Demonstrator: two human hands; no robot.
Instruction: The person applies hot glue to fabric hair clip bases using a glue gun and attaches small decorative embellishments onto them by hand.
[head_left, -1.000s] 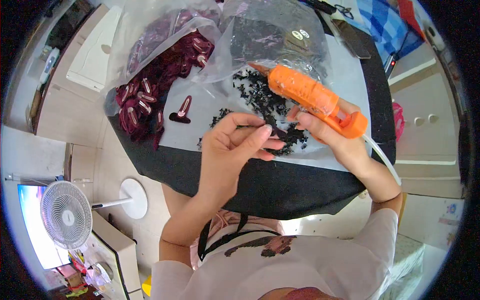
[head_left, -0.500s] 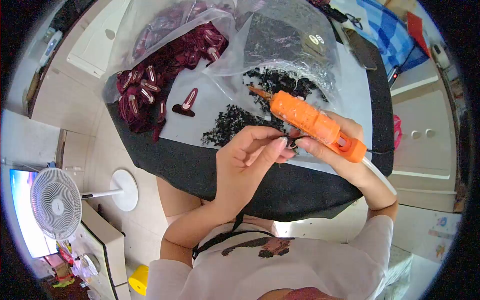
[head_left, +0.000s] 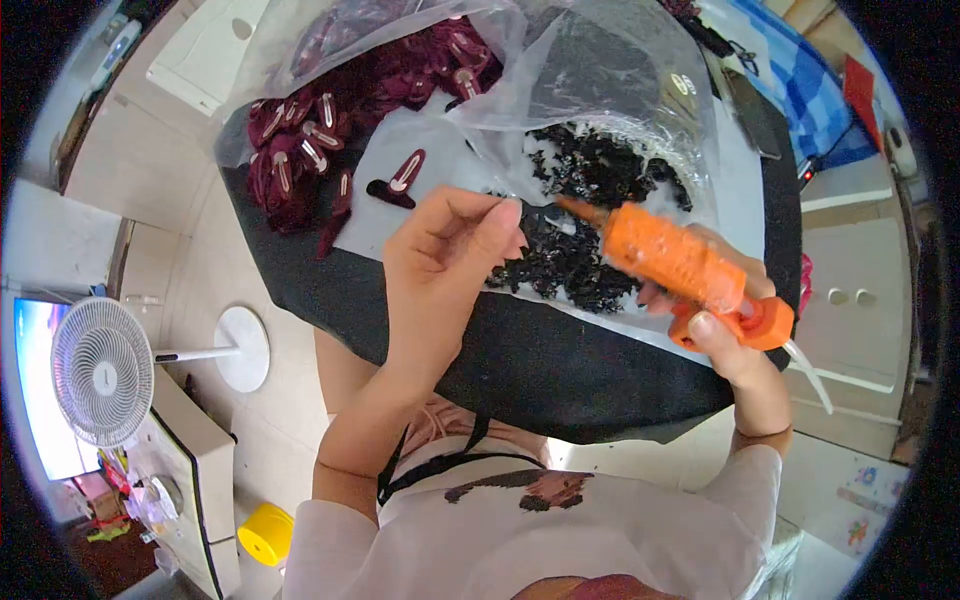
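An orange glue gun (head_left: pixel 675 260) is gripped in my right hand (head_left: pixel 735 325), its brown nozzle pointing left toward the fingertips of my left hand (head_left: pixel 450 245). Thumb and forefinger of the left hand are pinched together on a small dark piece, mostly hidden by the fingers. Small black pieces (head_left: pixel 575 265) lie in a loose pile on the white sheet (head_left: pixel 375 150) beneath and between the hands. A single maroon hair clip (head_left: pixel 406 172) with a dark maroon base rests left of the pile, above the left hand.
Many maroon clips (head_left: pixel 285 175) spill from a clear plastic bag (head_left: pixel 390 55) at the upper left. Another clear bag (head_left: pixel 600 75) holds black pieces. A phone (head_left: pixel 745 105) lies at the upper right. Black cloth (head_left: pixel 560 370) covers the table; a white fan (head_left: pixel 105 370) stands left.
My hands came together at the small dark piece, then parted. The glue gun has moved right and down, its nozzle now near the left fingertips. The whole view has shifted slightly.
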